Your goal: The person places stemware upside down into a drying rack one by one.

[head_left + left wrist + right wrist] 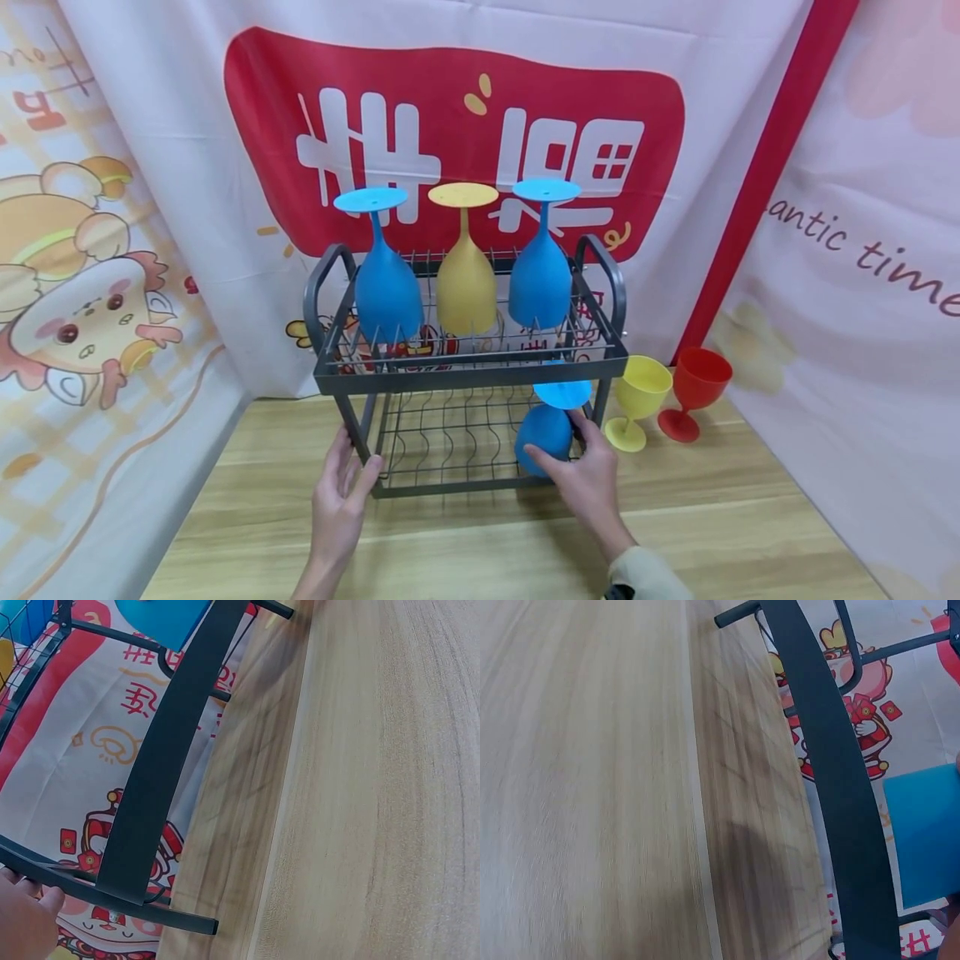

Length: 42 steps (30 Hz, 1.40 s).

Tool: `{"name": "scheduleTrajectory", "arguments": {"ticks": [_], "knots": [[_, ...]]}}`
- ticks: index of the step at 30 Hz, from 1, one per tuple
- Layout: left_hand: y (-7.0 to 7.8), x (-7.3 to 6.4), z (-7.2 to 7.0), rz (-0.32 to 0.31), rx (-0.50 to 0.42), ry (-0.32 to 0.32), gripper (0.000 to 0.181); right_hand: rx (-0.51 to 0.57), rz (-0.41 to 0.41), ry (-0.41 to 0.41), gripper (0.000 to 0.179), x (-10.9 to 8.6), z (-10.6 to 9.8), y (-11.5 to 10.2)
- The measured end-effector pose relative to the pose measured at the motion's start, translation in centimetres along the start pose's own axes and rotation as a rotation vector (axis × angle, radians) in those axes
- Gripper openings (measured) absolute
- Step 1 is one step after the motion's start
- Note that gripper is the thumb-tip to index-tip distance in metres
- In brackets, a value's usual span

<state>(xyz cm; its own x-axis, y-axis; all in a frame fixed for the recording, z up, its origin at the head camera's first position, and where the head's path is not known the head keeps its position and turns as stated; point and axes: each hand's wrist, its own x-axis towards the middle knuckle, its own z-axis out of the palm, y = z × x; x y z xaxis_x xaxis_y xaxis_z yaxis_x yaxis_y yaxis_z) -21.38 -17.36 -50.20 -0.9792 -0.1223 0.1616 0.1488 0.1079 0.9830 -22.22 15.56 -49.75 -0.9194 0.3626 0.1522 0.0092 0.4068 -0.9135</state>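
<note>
A two-tier black dish rack (465, 382) stands on the wooden table. My left hand (341, 496) grips its lower left post, thumb in front and fingers behind; in the left wrist view that hand (26, 919) is at the frame. With my right hand (588, 475) I hold a blue goblet (543, 442), upside down, at the right end of the lower tier. Part of this blue goblet (926, 836) shows in the right wrist view. On the upper tier, a blue goblet (388, 292), a yellow goblet (467, 287) and another blue goblet (540, 283) stand inverted in a row.
Right of the rack, a yellow goblet (637, 396) and a red goblet (693, 392) stand upright on the table (720, 508). Printed cloth (180, 167) hangs behind and along both sides. Wire dividers (450, 425) run across the lower tier.
</note>
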Motion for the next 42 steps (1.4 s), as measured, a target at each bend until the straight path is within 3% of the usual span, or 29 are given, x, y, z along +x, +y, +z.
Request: {"name": "scheduleTrajectory", "arguments": {"ticks": [9,18,27,42], "knots": [[0.0,-0.1,-0.1,-0.012,0.024,0.006,0.076,0.088,0.001,0.09,0.089,0.3,2.3,0.3],[0.0,-0.2,-0.2,-0.005,0.013,-0.003,0.076,0.097,0.007,0.136,0.086,1.0,3.9,0.7],[-0.2,-0.1,-0.2,0.014,-0.017,0.009,0.075,0.049,0.084,0.148,0.089,1.8,4.9,0.5],[-0.1,-0.1,-0.2,0.007,-0.025,-0.004,0.074,-0.093,0.144,0.148,0.09,3.1,5.1,0.4]]}}
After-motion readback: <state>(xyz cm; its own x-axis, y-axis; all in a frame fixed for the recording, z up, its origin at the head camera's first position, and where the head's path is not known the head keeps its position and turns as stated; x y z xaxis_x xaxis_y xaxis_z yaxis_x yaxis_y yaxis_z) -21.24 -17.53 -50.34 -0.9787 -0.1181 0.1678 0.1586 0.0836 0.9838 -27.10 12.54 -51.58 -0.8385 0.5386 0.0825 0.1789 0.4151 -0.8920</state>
